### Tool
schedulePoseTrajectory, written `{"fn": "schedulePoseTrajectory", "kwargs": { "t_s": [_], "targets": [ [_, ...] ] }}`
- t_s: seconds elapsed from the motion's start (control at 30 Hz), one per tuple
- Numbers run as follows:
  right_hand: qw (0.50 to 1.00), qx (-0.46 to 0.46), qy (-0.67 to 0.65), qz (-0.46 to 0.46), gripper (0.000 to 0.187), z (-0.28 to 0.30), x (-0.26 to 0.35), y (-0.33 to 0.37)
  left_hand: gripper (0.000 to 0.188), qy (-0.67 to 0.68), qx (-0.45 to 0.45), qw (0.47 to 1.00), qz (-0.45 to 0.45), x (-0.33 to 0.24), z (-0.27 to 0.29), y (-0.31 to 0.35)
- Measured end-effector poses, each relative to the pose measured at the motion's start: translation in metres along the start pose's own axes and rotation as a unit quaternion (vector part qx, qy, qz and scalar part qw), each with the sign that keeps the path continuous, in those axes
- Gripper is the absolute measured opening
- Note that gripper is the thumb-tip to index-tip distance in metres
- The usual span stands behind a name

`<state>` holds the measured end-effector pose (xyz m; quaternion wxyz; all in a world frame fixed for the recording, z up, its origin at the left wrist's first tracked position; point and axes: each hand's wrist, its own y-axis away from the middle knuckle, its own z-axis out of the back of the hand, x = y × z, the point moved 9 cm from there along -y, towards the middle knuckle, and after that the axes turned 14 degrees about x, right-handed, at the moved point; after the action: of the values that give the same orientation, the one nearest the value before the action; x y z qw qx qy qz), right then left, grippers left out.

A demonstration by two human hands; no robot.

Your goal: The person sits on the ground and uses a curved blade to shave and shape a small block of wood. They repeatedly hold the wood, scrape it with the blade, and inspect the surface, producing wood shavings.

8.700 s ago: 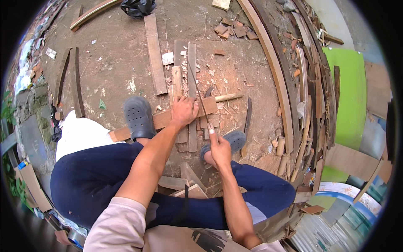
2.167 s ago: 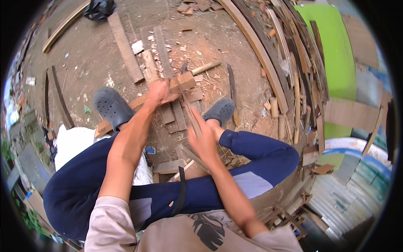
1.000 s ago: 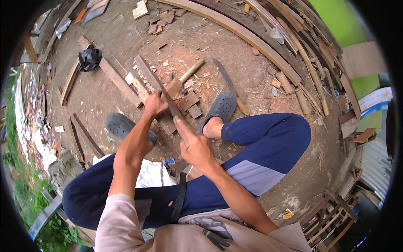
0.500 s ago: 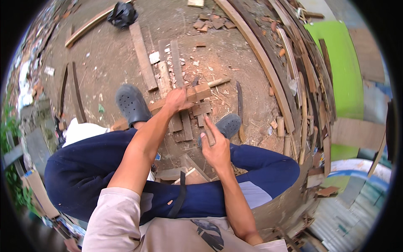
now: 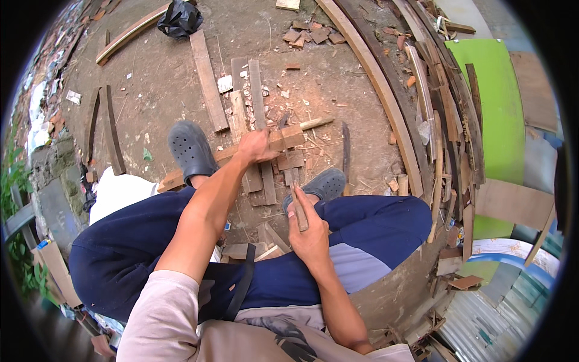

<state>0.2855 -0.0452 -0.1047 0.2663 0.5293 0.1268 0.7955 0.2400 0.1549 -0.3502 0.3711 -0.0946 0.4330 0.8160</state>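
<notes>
Reddish-brown wood makes up the one squared beam [image 5: 227, 155], lying aslant across at least two narrower boards [image 5: 256, 90] on the ground [image 5: 362, 108]. Its long axis runs from beside the single white sack [image 5: 120, 194], left, to a blunt end farther out and right. Near that end the left hand [image 5: 254, 146] presses down, fingers curled around it. The right hand [image 5: 309, 232] has its fingers wrapped around the grip of one wooden-handled blade [image 5: 300, 218], which points away from the person and slightly left, toward the beam (too thin here to show whether it touches). Two grey clogs [image 5: 190, 146] [image 5: 326, 184] flank the boards. Bare earth carries wood chips, plus one black plastic bag [image 5: 180, 19] toward its far left edge; piled timber [image 5: 455, 114] and one lime-green panel [image 5: 497, 102] border the yard's right edge.
</notes>
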Motion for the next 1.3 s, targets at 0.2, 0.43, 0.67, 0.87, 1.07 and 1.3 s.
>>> {"fn": "schedulePoseTrajectory", "kwargs": {
  "t_s": [0.2, 0.43, 0.67, 0.87, 1.07, 1.3],
  "targets": [
    [0.999, -0.005, 0.003, 0.05, 0.055, -0.005, 0.0, -0.003, 0.082, 0.011, -0.032, 0.999, -0.002, 0.005, 0.001, 0.005],
    [0.999, 0.03, -0.011, -0.034, 0.052, 0.012, 0.012, -0.016, 0.084, -0.036, 0.001, 0.999, 0.018, 0.009, 0.003, 0.0],
    [0.999, -0.011, 0.033, 0.008, 0.055, 0.005, 0.012, -0.018, 0.08, -0.031, 0.015, 0.999, 0.01, 0.004, 0.001, -0.002],
    [0.995, -0.043, 0.08, 0.029, 0.053, 0.01, 0.015, 0.001, 0.072, -0.038, 0.032, 0.999, 0.021, -0.003, -0.001, -0.001],
    [0.995, -0.053, 0.081, 0.007, 0.052, 0.011, 0.02, 0.047, 0.068, -0.005, -0.02, 1.0, -0.008, 0.003, 0.005, 0.003],
    [1.0, -0.013, -0.003, -0.025, 0.055, -0.017, -0.014, -0.053, 0.063, 0.0, -0.011, 1.0, 0.001, -0.002, 0.006, 0.003]
  ]
}}
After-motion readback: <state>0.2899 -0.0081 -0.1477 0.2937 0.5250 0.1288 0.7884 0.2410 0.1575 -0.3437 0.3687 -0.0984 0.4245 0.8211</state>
